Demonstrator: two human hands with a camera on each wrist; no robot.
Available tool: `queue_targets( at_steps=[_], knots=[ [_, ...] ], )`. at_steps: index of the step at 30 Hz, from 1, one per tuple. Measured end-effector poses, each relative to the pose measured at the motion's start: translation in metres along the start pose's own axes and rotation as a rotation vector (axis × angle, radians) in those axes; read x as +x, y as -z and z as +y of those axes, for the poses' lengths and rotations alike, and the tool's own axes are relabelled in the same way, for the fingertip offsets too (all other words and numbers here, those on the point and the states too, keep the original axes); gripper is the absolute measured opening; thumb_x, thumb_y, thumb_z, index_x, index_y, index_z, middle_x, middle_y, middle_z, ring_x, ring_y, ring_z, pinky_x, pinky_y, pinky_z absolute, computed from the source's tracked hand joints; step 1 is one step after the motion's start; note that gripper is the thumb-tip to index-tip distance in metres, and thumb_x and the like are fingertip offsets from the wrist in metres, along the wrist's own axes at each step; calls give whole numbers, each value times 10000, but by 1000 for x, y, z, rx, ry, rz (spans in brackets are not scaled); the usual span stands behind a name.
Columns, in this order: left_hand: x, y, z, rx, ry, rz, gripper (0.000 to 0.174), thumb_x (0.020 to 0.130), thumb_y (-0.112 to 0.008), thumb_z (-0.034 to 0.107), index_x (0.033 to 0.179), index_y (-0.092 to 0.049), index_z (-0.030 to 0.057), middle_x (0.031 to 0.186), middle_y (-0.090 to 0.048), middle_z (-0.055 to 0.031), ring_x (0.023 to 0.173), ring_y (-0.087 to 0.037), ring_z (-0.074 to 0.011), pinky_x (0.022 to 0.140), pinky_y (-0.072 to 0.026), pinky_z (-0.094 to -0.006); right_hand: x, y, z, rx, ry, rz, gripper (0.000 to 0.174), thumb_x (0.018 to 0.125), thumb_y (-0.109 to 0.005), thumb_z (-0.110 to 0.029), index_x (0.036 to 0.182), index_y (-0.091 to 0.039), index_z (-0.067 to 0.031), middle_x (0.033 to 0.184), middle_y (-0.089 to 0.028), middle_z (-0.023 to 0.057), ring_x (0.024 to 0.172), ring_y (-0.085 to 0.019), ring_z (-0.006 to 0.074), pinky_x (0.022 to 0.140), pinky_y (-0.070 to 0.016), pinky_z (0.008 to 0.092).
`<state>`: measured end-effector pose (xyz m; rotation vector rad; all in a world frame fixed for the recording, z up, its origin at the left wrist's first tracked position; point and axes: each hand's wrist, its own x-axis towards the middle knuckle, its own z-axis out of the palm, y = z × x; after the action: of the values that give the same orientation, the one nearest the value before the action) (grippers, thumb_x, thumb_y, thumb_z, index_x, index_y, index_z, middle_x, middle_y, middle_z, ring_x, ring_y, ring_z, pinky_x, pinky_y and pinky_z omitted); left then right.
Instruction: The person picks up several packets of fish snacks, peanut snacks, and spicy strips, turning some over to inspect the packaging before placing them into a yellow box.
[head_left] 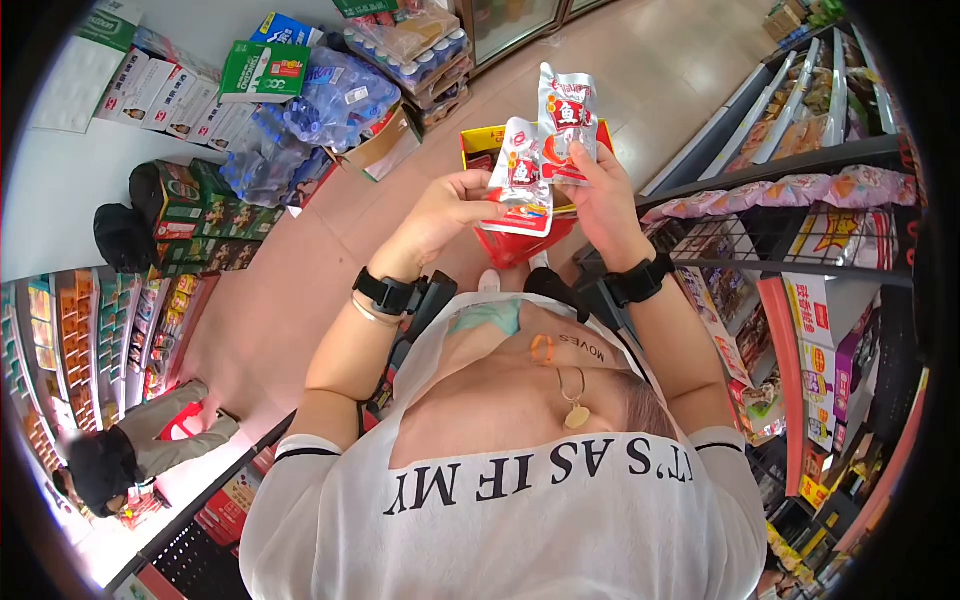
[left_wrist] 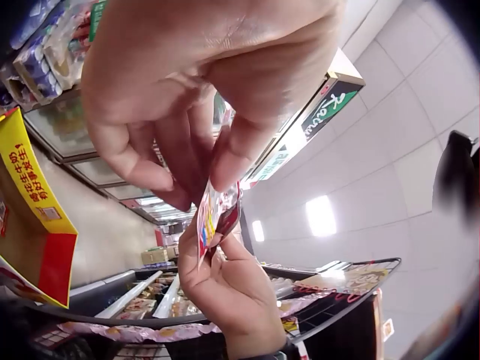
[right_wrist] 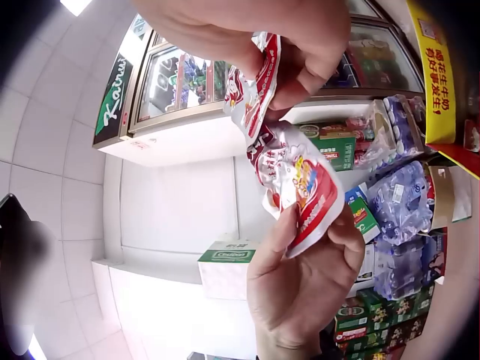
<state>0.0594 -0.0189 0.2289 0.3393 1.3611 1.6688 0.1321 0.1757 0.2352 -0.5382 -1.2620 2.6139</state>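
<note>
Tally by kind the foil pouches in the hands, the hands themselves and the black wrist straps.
Silver foil pouches: 2
Hands, left hand and right hand: 2
Black wrist straps: 2
Total: 6

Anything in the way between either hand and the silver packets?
Nothing visible. The left hand pinches the left silver packet directly; the right hand pinches the right silver packet. The yellow-and-red box shows behind the packets in the head view, not in between.
</note>
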Motion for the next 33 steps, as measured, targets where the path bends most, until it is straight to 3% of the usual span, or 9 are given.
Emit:
queue_targets(
  at_steps=[4,9,13,16,22,24,26,29,33],
  knots=[
    [10,-2,-6,9,24,5,367,804,-602,24,1155,-508,-23,1027,-617,-77,902,-584,-103,817,-451,-243,18,0,2,20,-66,-61,245,892,-518,-157,1097,-509,-23,1030,-599,81,902,-598,175,799,-482,342],
    [32,8,-20,45,21,311,355,812,-592,17,1152,-495,-13,1003,-624,-66,856,-597,-91,754,-473,-220,56,22,6,203,-322,-92,247,883,-516,-129,1110,-508,-33,1078,-577,106,947,-587,226,837,-467,419],
    [59,9,-33,-44,40,481,309,812,-577,14,1114,-515,-2,980,-621,-60,818,-593,-87,708,-476,-220,83,41,36,144,-484,-182,254,870,-535,-112,1103,-502,-16,1044,-584,106,962,-586,220,823,-490,405],
    [81,9,-49,46,158,491,308,806,-582,33,1108,-522,11,980,-612,-61,804,-591,-92,710,-476,-221,93,55,69,50,-604,-278,237,853,-561,-98,1068,-515,-8,1017,-595,110,915,-606,207,802,-507,382],
    [91,25,-100,79,437,399,368,840,-570,173,1165,-499,16,1025,-602,-50,878,-583,-126,775,-465,-258,128,114,123,-179,-936,-108,231,839,-579,-87,1045,-526,5,993,-603,110,886,-616,224,761,-521,402],
    [81,28,-114,173,363,563,422,851,-566,186,1222,-463,12,1069,-594,-67,906,-576,-125,785,-458,-250,146,154,155,-208,-917,-88,256,828,-579,-76,1073,-514,-38,977,-604,98,845,-623,224,709,-527,406],
    [65,32,-114,116,369,558,443,859,-561,194,1244,-442,10,1092,-586,-78,918,-572,-125,785,-453,-245,168,181,176,-386,-931,85,276,818,-570,-60,1084,-505,-85,954,-605,84,798,-627,223,641,-528,391],
    [36,41,-119,33,402,586,464,871,-553,206,1267,-418,5,1124,-575,-96,934,-568,-127,784,-445,-239,193,194,205,-650,-886,77,287,806,-563,-45,1079,-503,-108,939,-606,76,774,-627,221,585,-521,377],
    [5,40,-124,56,504,696,456,879,-546,204,1262,-416,-5,1129,-572,-111,941,-569,-134,782,-441,-244,207,171,231,-533,-852,17,268,807,-564,-52,1066,-496,-66,947,-604,80,793,-626,230,629,-522,394]
  ],
)
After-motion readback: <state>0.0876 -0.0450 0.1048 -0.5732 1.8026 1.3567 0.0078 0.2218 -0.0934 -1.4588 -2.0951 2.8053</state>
